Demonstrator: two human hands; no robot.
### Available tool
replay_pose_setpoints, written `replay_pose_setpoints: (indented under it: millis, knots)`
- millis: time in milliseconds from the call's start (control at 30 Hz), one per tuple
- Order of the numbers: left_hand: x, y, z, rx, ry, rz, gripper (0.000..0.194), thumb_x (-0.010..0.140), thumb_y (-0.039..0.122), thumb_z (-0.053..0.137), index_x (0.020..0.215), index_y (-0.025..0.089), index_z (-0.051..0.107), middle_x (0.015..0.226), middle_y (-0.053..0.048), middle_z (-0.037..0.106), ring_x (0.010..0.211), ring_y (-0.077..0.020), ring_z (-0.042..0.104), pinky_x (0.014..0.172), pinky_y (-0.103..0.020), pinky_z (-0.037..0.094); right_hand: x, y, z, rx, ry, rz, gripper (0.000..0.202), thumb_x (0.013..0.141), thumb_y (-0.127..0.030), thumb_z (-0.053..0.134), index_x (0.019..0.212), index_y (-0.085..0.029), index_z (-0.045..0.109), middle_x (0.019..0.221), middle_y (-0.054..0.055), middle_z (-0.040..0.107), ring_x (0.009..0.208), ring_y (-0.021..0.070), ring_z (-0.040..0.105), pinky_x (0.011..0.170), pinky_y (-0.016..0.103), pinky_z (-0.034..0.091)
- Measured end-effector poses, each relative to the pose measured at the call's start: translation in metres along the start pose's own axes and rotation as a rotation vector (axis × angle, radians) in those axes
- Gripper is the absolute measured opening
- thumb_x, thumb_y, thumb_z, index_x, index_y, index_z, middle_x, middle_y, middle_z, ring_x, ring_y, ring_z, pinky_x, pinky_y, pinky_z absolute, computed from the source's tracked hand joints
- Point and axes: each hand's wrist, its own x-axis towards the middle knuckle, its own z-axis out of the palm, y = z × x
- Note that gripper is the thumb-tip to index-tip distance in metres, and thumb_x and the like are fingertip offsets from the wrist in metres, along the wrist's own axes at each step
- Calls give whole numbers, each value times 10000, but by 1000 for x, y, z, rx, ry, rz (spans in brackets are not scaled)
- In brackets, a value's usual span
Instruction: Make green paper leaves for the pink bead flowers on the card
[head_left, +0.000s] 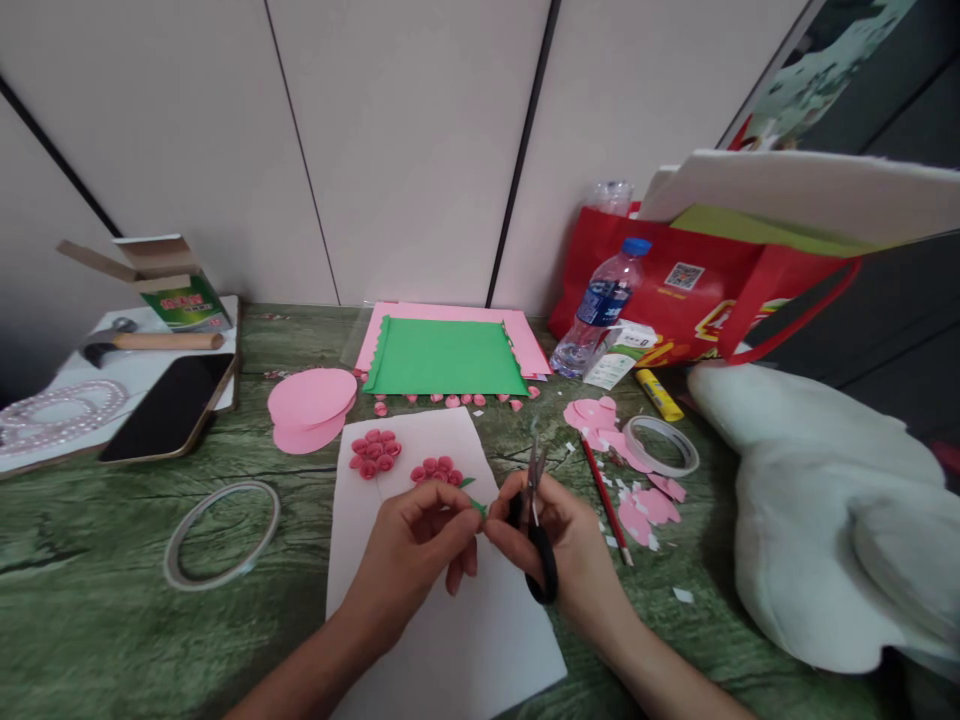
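My left hand pinches a small piece of green paper between thumb and fingertips. My right hand holds a pair of scissors with black handles, blades pointing up and away from me. The right thumb and forefinger also meet the green paper's right end. Both hands hover over a white sheet of paper. On that sheet are two clusters of rolled pink paper flowers, a left cluster and a right cluster with a green leaf beside it. My left hand partly hides the sheet below the right cluster.
Green paper lies on pink sheets at the back, with small pink rolls along its front. Pink circles, a tape roll and a phone are left. Right are a pencil, scraps, another tape roll, a bottle and a plush toy.
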Motion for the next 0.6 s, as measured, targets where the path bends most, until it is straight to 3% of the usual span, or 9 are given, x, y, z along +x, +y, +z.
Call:
replay_pose_setpoints:
  millis: [300, 600]
  knots:
    - [0, 20, -12, -47, 28, 87, 179, 738, 231, 641, 628, 139, 534, 507, 12, 601, 403, -76, 508, 360, -166, 401, 0, -5, -1, -122, -345, 183, 316, 592, -342, 784, 741, -168, 566, 624, -31, 558, 536, 89, 459, 493, 209, 367]
    - [1, 16, -9, -95, -74, 6, 190, 743, 221, 642, 625, 138, 519, 519, 16, 607, 395, -71, 514, 343, -157, 400, 0, -6, -2, -117, -443, 229, 339, 615, -379, 767, 762, -167, 547, 625, -42, 502, 535, 80, 394, 478, 198, 310]
